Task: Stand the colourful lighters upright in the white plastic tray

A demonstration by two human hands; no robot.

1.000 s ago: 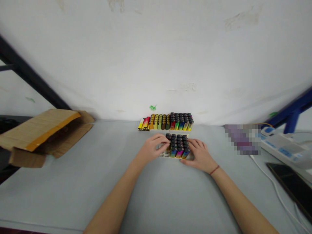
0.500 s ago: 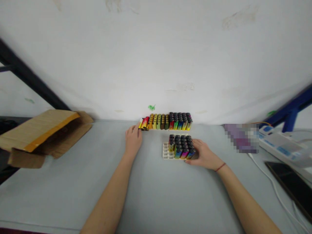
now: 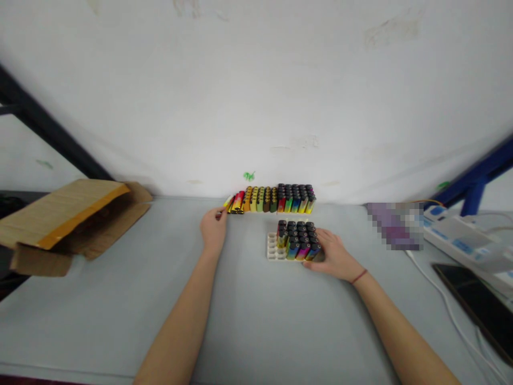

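Note:
A white slotted tray point(image 3: 273, 249) stands mid-table, its right part filled with upright colourful lighters point(image 3: 298, 238) and its left slots bare. My right hand point(image 3: 333, 254) rests against the tray's right side, fingers curled around it. At the wall runs a row of more lighters point(image 3: 276, 199), standing on the right and lying down at the left end. My left hand point(image 3: 213, 229) is at that left end, fingers pinched on a yellow lighter point(image 3: 226, 203).
An open cardboard box point(image 3: 68, 222) lies at the left of the grey table. On the right are a blurred purple item point(image 3: 395, 224), a white power strip point(image 3: 465, 240) with cables, and a dark phone point(image 3: 476, 299).
My left hand has left the tray and reached up-left to the lying lighters at the wall, pinching one. My right hand has stayed at the tray, which shifted slightly right.

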